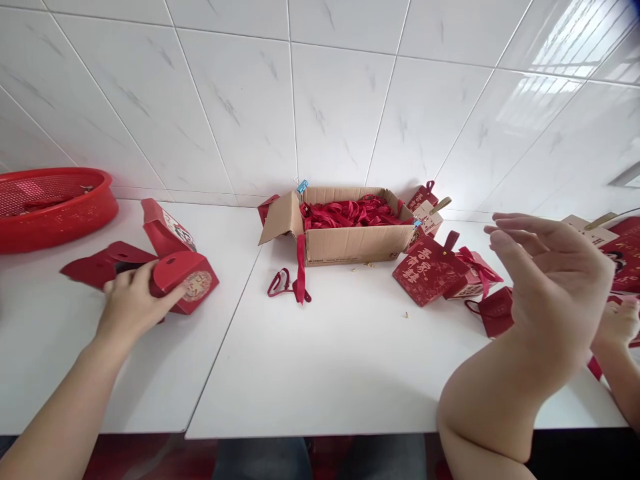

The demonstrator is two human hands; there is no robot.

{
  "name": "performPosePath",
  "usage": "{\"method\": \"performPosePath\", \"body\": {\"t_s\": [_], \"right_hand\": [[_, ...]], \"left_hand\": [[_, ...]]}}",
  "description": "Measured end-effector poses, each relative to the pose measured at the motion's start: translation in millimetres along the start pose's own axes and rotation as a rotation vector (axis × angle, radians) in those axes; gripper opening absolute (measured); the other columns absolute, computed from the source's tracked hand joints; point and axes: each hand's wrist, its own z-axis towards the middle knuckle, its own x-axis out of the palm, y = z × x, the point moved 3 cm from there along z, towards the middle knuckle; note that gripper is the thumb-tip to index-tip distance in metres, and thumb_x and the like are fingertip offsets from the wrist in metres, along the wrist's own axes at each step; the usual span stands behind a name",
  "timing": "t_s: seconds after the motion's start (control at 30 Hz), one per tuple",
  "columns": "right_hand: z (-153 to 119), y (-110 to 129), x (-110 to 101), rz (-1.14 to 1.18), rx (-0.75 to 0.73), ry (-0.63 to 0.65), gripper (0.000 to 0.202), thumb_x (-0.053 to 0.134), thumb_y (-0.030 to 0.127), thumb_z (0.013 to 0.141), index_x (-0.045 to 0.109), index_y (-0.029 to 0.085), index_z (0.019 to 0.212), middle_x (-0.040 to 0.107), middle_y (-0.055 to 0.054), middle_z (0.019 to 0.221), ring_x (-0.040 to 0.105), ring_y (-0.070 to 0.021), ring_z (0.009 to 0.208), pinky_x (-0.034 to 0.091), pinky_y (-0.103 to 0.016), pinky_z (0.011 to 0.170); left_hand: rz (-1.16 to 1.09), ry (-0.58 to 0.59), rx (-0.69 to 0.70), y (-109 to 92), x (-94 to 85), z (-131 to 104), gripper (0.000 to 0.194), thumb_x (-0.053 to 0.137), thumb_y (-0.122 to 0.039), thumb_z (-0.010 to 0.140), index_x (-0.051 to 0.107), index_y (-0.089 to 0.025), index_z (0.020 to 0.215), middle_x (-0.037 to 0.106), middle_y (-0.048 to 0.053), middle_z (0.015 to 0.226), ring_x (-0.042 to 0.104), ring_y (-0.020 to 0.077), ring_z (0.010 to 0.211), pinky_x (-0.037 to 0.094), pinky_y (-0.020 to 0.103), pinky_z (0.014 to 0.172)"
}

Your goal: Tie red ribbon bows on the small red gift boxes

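Two grips: left grip [129, 300] clasping red box [201, 283], right grip [557, 293] loosely open.

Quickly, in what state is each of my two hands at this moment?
Left hand: closed on a red box.
Right hand: raised and open, fingers loosely bent, nothing visible in it.

This looks like a simple craft workshop: a cardboard box [350, 247] heaped with red ribbons [350, 213] stands on a white worktop [320, 373], glossy wall tiles [345, 100] behind it, decorated red boxes [199, 288] to its left and right, and another person's hand [619, 323] well to the box's right.
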Motion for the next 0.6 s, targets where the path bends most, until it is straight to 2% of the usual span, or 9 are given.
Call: {"method": "performPosePath", "body": {"t_s": [0.03,0.17,0.27,0.33,0.47,0.6], "right_hand": [[0,0,0,0.001,0.003,0.009,0.017,0.072,0.021,0.075,0.073,0.021,0.092,0.071,-0.008,0.095,0.069,-0.0228,0.093,0.054,-0.036,0.074],[-1,-1,2,-0.014,0.018,0.016,0.017,0.071,0.022,0.076,0.072,0.021,0.093,0.071,-0.007,0.096,0.069,-0.0215,0.091,0.054,-0.036,0.074],[-1,-1,3,-0.011,0.018,0.015,0.016,0.072,0.021,0.076,0.072,0.021,0.091,0.072,-0.007,0.095,0.069,-0.0203,0.089,0.054,-0.034,0.072],[0,-1,4,-0.006,0.012,0.025,0.015,0.071,0.021,0.076,0.073,0.022,0.091,0.072,-0.006,0.095,0.069,-0.0194,0.088,0.053,-0.034,0.072],[-1,-1,4,0.015,0.002,0.073,0.014,0.071,0.02,0.077,0.073,0.024,0.09,0.071,-0.004,0.094,0.068,-0.0174,0.089,0.054,-0.033,0.073],[-1,0,5,0.028,0.006,0.105,0.013,0.071,0.02,0.077,0.072,0.024,0.089,0.071,-0.004,0.095,0.067,-0.0172,0.093,0.055,-0.031,0.074]], "left_hand": [[0.057,-0.019,-0.013,-14,2.7,-4,0.056,0.052,-0.055,0.083,0.036,-0.025,0.127,0.049,0.01,0.116,0.034,0.0479,0.124,0.023,0.066,0.103],[0.045,0.011,0.146,-78,19.9,-25,0.059,0.051,-0.049,0.086,0.029,-0.03,0.137,0.045,0.011,0.128,0.043,0.0407,0.123,0.034,0.057,0.105],[-0.022,0.086,0.268,-116,40.0,-41,0.065,0.056,-0.047,0.083,0.032,-0.026,0.14,0.046,0.014,0.132,0.044,0.0391,0.124,0.045,0.052,0.098],[-0.049,0.099,0.405,-136,55.0,-48,0.068,0.057,-0.046,0.082,0.034,-0.023,0.142,0.044,0.015,0.137,0.041,0.0381,0.128,0.042,0.053,0.103],[-0.087,0.08,0.568,-159,84.1,-49,0.066,0.054,-0.045,0.087,0.031,-0.022,0.145,0.032,0.016,0.15,0.026,0.0371,0.141,0.035,0.054,0.11],[-0.146,0.038,0.595,-167,105.4,-45,0.07,0.053,-0.046,0.089,0.02,-0.026,0.148,0.025,0.015,0.153,0.02,0.0359,0.143,0.032,0.056,0.111]]}}
